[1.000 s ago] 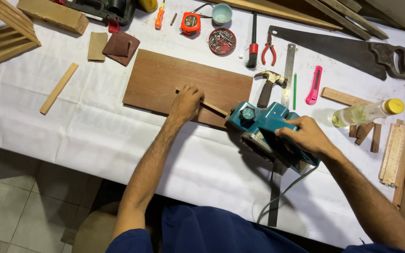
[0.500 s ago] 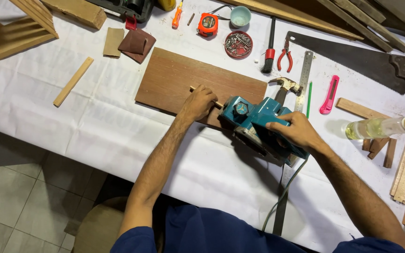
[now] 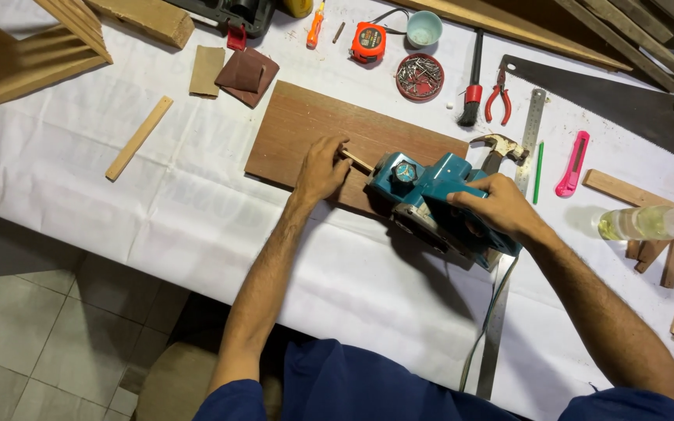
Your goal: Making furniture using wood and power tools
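My head has tipped, so the tabletop (image 3: pixel 79 195) sits differently in view; my hands have barely shifted. I'm planing: right hand (image 3: pixel 501 209) closed round the teal electric planer (image 3: pixel 438 199), left hand (image 3: pixel 321 168) pinching a thin wood strip (image 3: pixel 355 160) flat against the brown board (image 3: pixel 313 129). Next calls for a steady push along it.

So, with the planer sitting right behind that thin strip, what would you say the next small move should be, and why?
Probably ease the teal electric planer forward along the thin wooden strip. The right hand has its grip on the planer's handle, the planer's nose meets the strip's near end, and the left hand pins the strip against the reddish board. The left fingers lie close ahead, so they should slide away first.
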